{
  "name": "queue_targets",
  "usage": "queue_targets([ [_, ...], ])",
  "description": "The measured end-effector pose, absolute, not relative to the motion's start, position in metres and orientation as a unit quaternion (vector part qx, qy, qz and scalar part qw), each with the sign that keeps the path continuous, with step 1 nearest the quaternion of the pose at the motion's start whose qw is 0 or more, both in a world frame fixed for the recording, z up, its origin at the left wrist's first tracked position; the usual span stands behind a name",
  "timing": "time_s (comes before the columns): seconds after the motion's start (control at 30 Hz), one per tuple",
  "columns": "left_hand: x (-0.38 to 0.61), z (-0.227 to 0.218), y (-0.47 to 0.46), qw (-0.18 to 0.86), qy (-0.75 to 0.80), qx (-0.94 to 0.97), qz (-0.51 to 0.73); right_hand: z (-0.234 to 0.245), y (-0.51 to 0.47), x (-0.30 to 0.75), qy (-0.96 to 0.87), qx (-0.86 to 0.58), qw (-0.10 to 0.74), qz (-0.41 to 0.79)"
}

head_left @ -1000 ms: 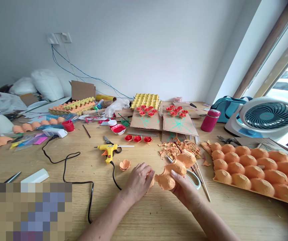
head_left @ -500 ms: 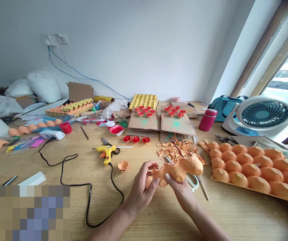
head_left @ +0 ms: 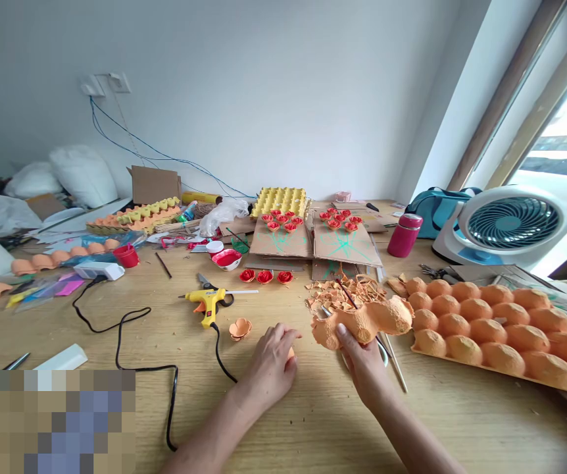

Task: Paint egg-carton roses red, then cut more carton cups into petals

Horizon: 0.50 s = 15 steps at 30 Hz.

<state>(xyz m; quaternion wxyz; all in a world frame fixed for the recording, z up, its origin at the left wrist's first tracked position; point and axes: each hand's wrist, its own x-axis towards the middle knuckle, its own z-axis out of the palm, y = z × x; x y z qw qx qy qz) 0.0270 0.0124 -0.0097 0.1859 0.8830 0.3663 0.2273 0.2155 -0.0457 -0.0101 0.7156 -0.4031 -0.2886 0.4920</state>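
Note:
My right hand (head_left: 362, 359) grips a torn strip of orange egg carton (head_left: 362, 321), thumb on the near side, with the strip's cups facing me. To its left, my left hand (head_left: 271, 359) is closed just above the table, back of the hand up. A small piece of orange egg carton (head_left: 291, 353) shows at its fingers, mostly hidden by them. An orange carton flower (head_left: 240, 328) with open petals stands on the table just left of that hand. Behind the strip lies a heap of carton scraps (head_left: 362, 289), and scissors (head_left: 385, 352) lie partly hidden behind my right hand.
A yellow hot glue gun (head_left: 209, 304) with a black cord lies on the left. Three red flowers (head_left: 264, 277) and a dish of red paint (head_left: 227, 258) are farther back. A large orange egg tray (head_left: 491, 329) and a fan (head_left: 515, 224) occupy the right.
My left hand has come away from the carton strip, moving left and down with a small piece in its fingers. My right hand has shifted slightly, still holding the strip.

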Motion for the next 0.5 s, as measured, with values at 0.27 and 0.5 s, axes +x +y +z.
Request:
queue_targets([
  [0.27, 0.045, -0.020, 0.048, 0.184, 0.350, 0.877, 0.274, -0.006, -0.042, 0.208, -0.315, -0.467, 0.697, 0.443],
  [0.5, 0.049, -0.003, 0.042, 0.255, 0.299, 0.833, 0.390, -0.004, -0.041, 0.207, -0.342, -0.473, 0.689, 0.429],
])
